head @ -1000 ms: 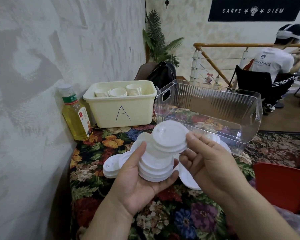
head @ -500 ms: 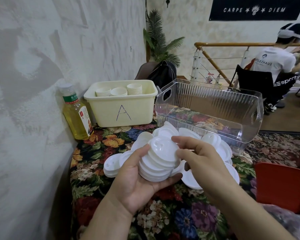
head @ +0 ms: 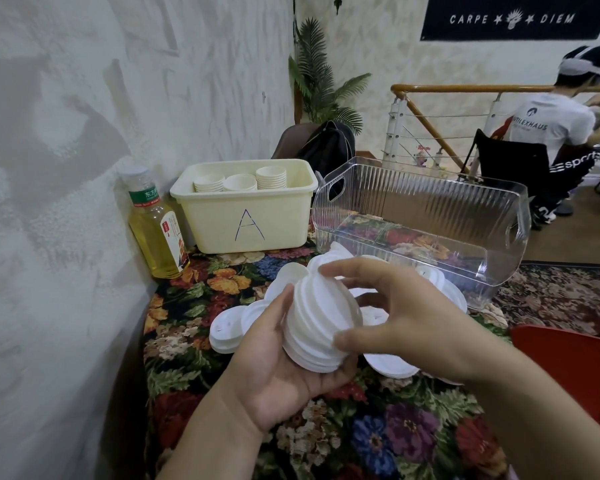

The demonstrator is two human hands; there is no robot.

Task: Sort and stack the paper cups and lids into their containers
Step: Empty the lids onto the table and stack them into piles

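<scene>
Lids, white round plastic, nested in a stack, tilted, held above the flower-patterned table. Head view only.

Change from a second ago: the single lid then lifted clear in the right hand is now down on top of the stack. The right hand has swung over from the stack's right side to cover its top and near edge.

Left hand: palm up under the stack, thumb up along the stack's left side, fingers curled beneath. Grip closed on the stack.

Right hand: fingers spread and bent, fingertips on the top rim, thumb on the lower right edge. Grip closed on the same stack.

More loose white lids lie on the table just behind and beside the hands.

Cream plastic bin marked "A" stands at the back left, three stacks of paper cups inside. Clear ribbed plastic bin stands just right of it, no lids visible inside.

Yellow drink bottle with green label stands against the wall, left of the cream bin.
</scene>
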